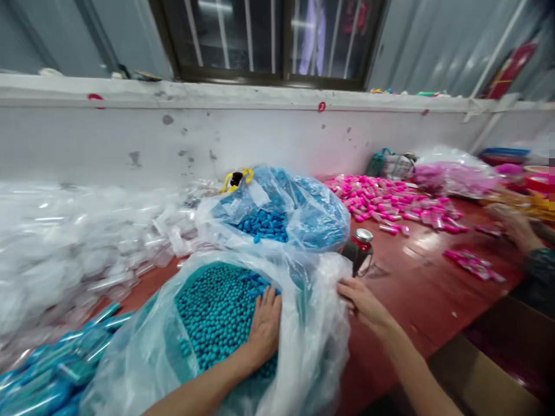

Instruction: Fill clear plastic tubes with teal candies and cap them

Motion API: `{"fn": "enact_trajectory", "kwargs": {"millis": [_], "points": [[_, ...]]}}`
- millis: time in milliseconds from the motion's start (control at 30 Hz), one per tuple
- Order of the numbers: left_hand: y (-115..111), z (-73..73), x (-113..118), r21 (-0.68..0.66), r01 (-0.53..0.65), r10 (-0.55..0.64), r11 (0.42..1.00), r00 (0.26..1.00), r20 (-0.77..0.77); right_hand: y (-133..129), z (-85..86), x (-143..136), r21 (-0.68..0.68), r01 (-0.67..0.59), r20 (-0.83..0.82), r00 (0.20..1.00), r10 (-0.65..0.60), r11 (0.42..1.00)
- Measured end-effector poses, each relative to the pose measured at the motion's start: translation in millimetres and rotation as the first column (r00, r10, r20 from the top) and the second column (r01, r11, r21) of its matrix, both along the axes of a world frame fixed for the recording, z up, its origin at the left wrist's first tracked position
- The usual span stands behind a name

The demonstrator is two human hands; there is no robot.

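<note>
A large clear plastic bag (318, 323) full of small round teal beads (217, 315) stands in front of me. My left hand (265, 325) reaches inside it, fingers stretched out and lying on the beads near a few blue pieces (256, 284). With closed fingers my right hand (364, 300) grips the bag's outer right side. Just behind is a second plastic bag (318, 214), holding small blue pieces (264, 224). Close to my right hand stands a dark bottle (359, 249) with a silver lid.
On the red table (403, 289), clear plastic containers (87, 248) are heaped at left, with teal-and-blue filled tubes (65, 370) nearer. Pink-capped tubes (390, 199) lie at back right. Another person's hand (514, 225) is at far right, near a small pink pile (472, 264).
</note>
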State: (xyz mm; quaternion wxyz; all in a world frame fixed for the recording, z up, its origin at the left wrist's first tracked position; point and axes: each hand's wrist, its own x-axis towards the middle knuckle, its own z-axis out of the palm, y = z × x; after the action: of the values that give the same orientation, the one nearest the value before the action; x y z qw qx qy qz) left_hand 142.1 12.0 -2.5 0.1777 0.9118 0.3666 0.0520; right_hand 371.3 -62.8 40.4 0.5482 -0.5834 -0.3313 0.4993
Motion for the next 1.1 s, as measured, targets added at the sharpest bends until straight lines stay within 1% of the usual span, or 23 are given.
{"fn": "enact_trajectory", "kwargs": {"millis": [67,100,133,167,200,233,267,300,333,367,400,433,500,533,600,667,733,800,833,900,967,1033,1100], "points": [[5.3,1.8,8.2,-0.034,0.031,-0.03,0.999,0.999,0.027,-8.8,-9.9,9.7,-0.053,0.039,0.167,0.985,-0.03,0.998],[9.1,1.6,12.5,-0.054,0.062,-0.059,0.997,0.997,0.056,-13.5,-10.1,8.6,-0.041,0.108,0.314,0.945,-0.09,0.993],[13.7,0.9,17.1,-0.072,0.097,-0.09,0.993,0.991,0.095,-18.5,-6.7,3.1,0.022,0.203,0.476,0.859,-0.189,0.979],[18.9,0.0,21.7,-0.086,0.127,-0.115,0.988,0.984,0.134,-23.6,-0.5,-6.8,0.135,0.28,0.619,0.726,-0.301,0.951],[24.4,-0.8,26.3,-0.097,0.155,-0.137,0.983,0.977,0.165,-28.4,7.7,-20.8,0.297,0.331,0.711,0.549,-0.439,0.896],[30.2,-1.1,30.7,-0.106,0.179,-0.158,0.978,0.97,0.184,-32.5,16.3,-38.3,0.432,0.283,0.747,0.42,-0.516,0.856],[35.8,-0.5,34.7,-0.111,0.197,-0.173,0.974,0.966,0.19,-35.3,24.2,-58.2,0.504,0.122,0.767,0.392,-0.508,0.855],[41.2,1.1,37.8,-0.115,0.213,-0.189,0.97,0.964,0.185,-36.7,30.0,-79.2,0.549,-0.113,0.788,0.401,-0.467,0.828],[45.9,3.8,39.4,-0.115,0.226,-0.204,0.967,0.963,0.177,-36.4,33.0,-99.7,0.495,-0.372,0.85,0.397,-0.347,0.785],[50.0,7.5,38.9,-0.115,0.237,-0.216,0.965,0.962,0.169,-34.6,32.9,-118.4,0.399,-0.559,0.906,0.361,-0.22,0.727],[53.0,12.1,35.6,-0.112,0.24,-0.221,0.964,0.962,0.158,-31.6,30.0,-134.0,0.23,-0.686,0.963,0.265,-0.057,0.69],[54.8,17.2,29.1,-0.108,0.233,-0.217,0.966,0.965,0.146,-27.8,24.8,-145.8,0.063,-0.757,0.989,0.135,0.062,0.651],[53.8,28.3,6.3,-0.094,0.198,-0.188,0.976,0.976,0.113,-19.5,11.7,-158.6,-0.23,-0.766,0.969,-0.12,0.218,0.601],[50.6,34.0,-9.6,-0.085,0.174,-0.166,0.981,0.982,0.094,-15.4,5.6,-160.9,-0.338,-0.746,0.938,-0.217,0.27,0.574],[38.7,45.2,-46.7,-0.071,0.126,-0.123,0.989,0.992,0.041,-7.8,-3.5,-162.3,-0.48,-0.725,0.873,-0.336,0.355,0.494],[21.5,55.8,-84.9,-0.092,0.097,-0.105,0.991,0.99,-0.093,-0.4,-8.7,-164.8,-0.543,-0.747,0.821,-0.374,0.431,0.384],[3.3,63.4,-116.6,-0.183,0.138,-0.173,0.973,0.966,-0.191,8.3,-14.1,-171.2,-0.547,-0.786,0.786,-0.363,0.5,0.288],[-10.9,64.4,-137.1,-0.255,0.167,-0.224,0.952,0.951,-0.212,19.1,-22.6,-180.5,-0.522,-0.816,0.776,-0.333,0.536,0.248],[-15.2,61.6,-142.6,-0.264,0.157,-0.216,0.952,0.953,-0.212,25.1,-27.9,-185.5,-0.513,-0.822,0.779,-0.326,0.536,0.246],[-17.6,49.9,-146.1,-0.226,0.092,-0.144,0.97,0.964,-0.223,37.8,-37.7,-194.6,-0.482,-0.826,0.816,-0.302,0.492,0.293],[-13.1,34.6,-143.4,-0.151,0.005,-0.041,0.989,0.971,-0.237,50.4,-42.5,-201.6,-0.436,-0.812,0.866,-0.26,0.427,0.389],[-5.6,22.5,-139.8,-0.072,-0.08,0.06,0.994,0.967,-0.247,62.5,-39.1,-205.9,-0.398,-0.783,0.895,-0.219,0.388,0.478],[1.6,17.9,-138.5,-0.036,-0.141,0.128,0.989,0.959,-0.254,74.2,-28.5,-208.0,-0.392,-0.771,0.884,-0.164,0.438,0.502]]}}
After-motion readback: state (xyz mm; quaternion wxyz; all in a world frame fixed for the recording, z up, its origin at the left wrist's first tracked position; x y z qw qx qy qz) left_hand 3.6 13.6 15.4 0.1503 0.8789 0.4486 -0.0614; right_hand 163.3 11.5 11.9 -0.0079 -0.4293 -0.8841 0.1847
